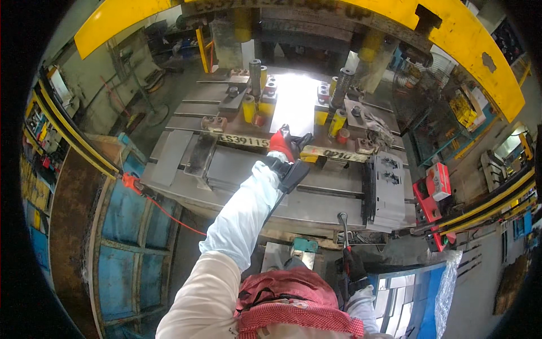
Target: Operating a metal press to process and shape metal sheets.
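My left hand [287,146], in a red and dark glove, is stretched forward to the near edge of a bright, glare-washed metal sheet [296,101] lying in the press die. Its thumb stands apart from the fingers, and the fingertips overlap the sheet's edge. A dark strap with a flat black piece [294,176] is on that wrist. Low at my right side, my dark-gloved right hand [354,265] is closed round a long-handled tool [345,231] with a rounded metal head pointing up. The lower part of that tool is hidden.
Yellow posts [249,108] and steel guide pillars [341,87] flank the die. Stacked cut plates [388,192] stand on the bed's right; flat sheets [231,166] lie left. A yellow press beam [480,51] arches overhead. Beside the bed are a red box [438,181] and blue rack [118,243].
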{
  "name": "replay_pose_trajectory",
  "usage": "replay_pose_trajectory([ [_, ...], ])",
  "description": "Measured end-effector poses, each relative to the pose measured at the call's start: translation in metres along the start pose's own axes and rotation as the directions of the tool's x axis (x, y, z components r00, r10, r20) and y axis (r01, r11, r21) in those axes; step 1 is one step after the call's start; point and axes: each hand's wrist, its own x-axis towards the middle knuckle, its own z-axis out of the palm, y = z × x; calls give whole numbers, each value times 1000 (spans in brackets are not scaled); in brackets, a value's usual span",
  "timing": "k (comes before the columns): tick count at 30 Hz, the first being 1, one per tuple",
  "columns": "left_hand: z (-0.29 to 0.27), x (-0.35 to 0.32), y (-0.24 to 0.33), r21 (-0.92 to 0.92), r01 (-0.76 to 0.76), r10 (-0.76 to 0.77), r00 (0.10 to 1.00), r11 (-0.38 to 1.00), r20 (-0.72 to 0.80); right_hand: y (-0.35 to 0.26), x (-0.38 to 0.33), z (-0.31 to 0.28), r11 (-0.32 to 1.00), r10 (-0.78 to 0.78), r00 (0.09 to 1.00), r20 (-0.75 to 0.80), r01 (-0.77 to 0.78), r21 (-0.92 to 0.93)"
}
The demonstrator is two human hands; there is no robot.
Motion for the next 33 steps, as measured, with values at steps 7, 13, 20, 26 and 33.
replay_pose_trajectory([
  [7,-5,6,3,-48,-12,12,1000,999,1,-8,-1,0,998,41,999,5,-41,47],
  [13,-11,6,5,-12,7,-6,998,1000,65,36,19,-6,995,24,1000,14,-25,94],
  [20,-10,4,3,-35,19,-16,998,999,62,52,25,-14,997,-76,994,77,77,-10],
  [26,-3,1,1,6,-8,7,998,1000,60,71,36,-21,969,-211,970,120,223,-102],
  [33,-19,15,5,13,35,-36,994,999,103,42,21,-10,966,94,991,95,-114,230],
])
